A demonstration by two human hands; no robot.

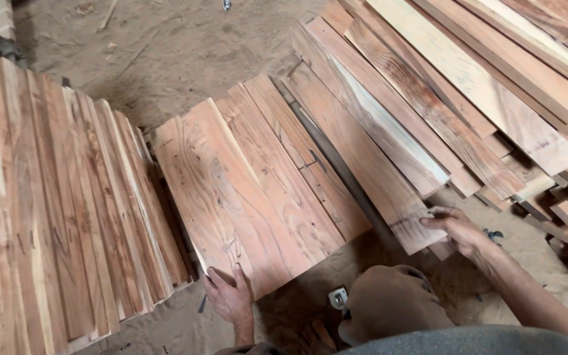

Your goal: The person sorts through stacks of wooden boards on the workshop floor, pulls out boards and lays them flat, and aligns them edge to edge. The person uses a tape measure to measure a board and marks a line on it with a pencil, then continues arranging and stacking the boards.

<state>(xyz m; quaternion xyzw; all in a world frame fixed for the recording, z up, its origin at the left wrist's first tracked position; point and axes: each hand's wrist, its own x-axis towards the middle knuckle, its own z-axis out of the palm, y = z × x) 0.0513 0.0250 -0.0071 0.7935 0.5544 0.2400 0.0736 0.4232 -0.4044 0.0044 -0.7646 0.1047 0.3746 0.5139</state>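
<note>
The wide board (244, 204) under my left hand (230, 297) is reddish-brown with dark wavy grain. The stack on the left (60, 217) shows pale and red-brown stripes. Far right planks (481, 85) run tan to cream. The floor (165, 52) is dusty grey-brown.

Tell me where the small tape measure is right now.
In the head view, the tape measure lies on the sawdust floor at bottom centre, just below the reddish boards, between the left hand and the person's knee.

Reddish planed wood planks (251, 190) under the left hand (230, 296), matt, bold swirling grain, stacked board edges (67, 217) at left rougher and streaked pale, long planks (468, 85) smooth, sawdust-strewn dirt floor (165, 52), brown cloth knee (389, 302).
</note>
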